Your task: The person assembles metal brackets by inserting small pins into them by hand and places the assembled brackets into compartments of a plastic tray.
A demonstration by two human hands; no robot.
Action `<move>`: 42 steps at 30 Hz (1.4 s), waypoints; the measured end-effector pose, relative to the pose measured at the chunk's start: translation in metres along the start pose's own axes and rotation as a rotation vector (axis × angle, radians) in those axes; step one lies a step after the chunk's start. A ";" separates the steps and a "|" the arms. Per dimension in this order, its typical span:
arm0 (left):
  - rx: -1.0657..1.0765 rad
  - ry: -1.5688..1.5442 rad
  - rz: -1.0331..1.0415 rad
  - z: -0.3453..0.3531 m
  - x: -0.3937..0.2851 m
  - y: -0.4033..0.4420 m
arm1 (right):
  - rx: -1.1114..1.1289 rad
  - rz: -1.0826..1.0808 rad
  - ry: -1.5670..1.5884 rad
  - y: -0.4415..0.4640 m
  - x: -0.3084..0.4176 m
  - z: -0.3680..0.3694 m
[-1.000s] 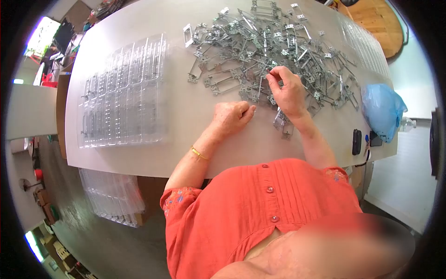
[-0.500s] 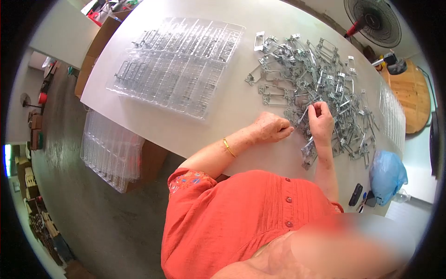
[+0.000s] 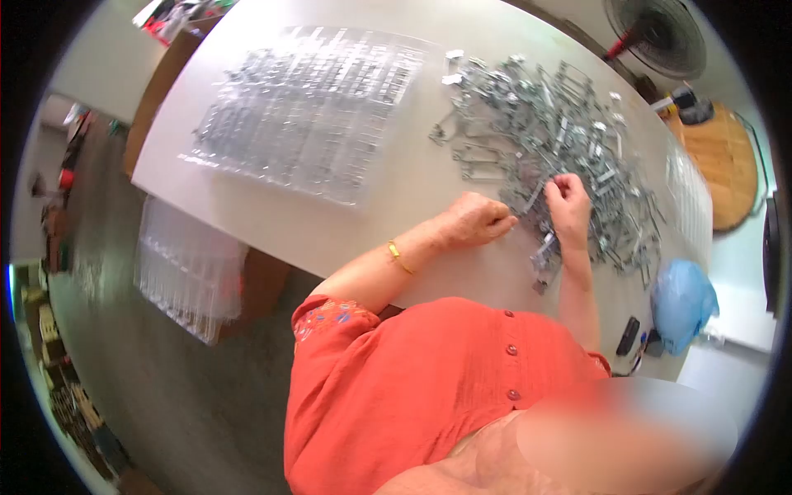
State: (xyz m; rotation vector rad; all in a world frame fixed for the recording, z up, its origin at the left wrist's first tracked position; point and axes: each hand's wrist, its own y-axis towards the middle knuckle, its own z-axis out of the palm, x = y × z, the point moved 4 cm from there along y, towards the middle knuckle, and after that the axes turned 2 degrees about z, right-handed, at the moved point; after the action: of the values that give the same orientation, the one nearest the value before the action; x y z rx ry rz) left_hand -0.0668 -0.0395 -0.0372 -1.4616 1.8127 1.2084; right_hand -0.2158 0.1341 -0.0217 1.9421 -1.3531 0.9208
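Here at the pale tabletop (image 3: pixel 410 175), the heap of metal brackets (image 3: pixel 564 130) sprawls just ahead of the two hands, and the right hand (image 3: pixel 569 202) is right in at its near edge, brackets beyond the fingertips and on either side of the wrist. Thumb and fingers come together in a pinch against the pieces; whether one is actually gripped, I cannot tell through the blur. Over to the left hand (image 3: pixel 478 220), it sits low by the heap's near left corner, fingers curled in and thumb pointing toward the metal, with the nearest brackets just beyond the thumb; what that closed hand holds, if anything, cannot be made out. A couple of brackets (image 3: pixel 544 257) trail toward the body, just to the left of the right forearm. Well off to the left lies a stack of clear plastic trays (image 3: pixel 272 179), metal pieces showing in its far left part, and bare tabletop runs between it and the heap. On the right, another clear tray (image 3: pixel 691 198) lies past the brackets, a knotted blue plastic bag (image 3: pixel 683 307) slumps near the table's edge, and a black case (image 3: pixel 629 336) rests just beside it. A yellow bracelet (image 3: pixel 400 257) rings the left wrist.
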 end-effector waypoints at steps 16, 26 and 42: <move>0.047 0.041 -0.045 -0.004 -0.010 0.004 | -0.228 -0.325 -0.205 0.011 0.042 -0.034; 0.027 -0.035 -0.044 -0.004 -0.007 0.002 | -0.125 -0.586 -0.367 0.020 0.046 -0.024; 0.056 -0.006 -0.048 -0.005 -0.007 0.004 | -0.099 -0.582 -0.411 0.060 0.068 -0.003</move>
State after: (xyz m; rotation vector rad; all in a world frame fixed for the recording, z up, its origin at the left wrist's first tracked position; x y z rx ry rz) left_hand -0.0679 -0.0399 -0.0277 -1.4608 1.7828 1.1282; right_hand -0.2567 0.0816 0.0397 2.3350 -0.9113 0.1801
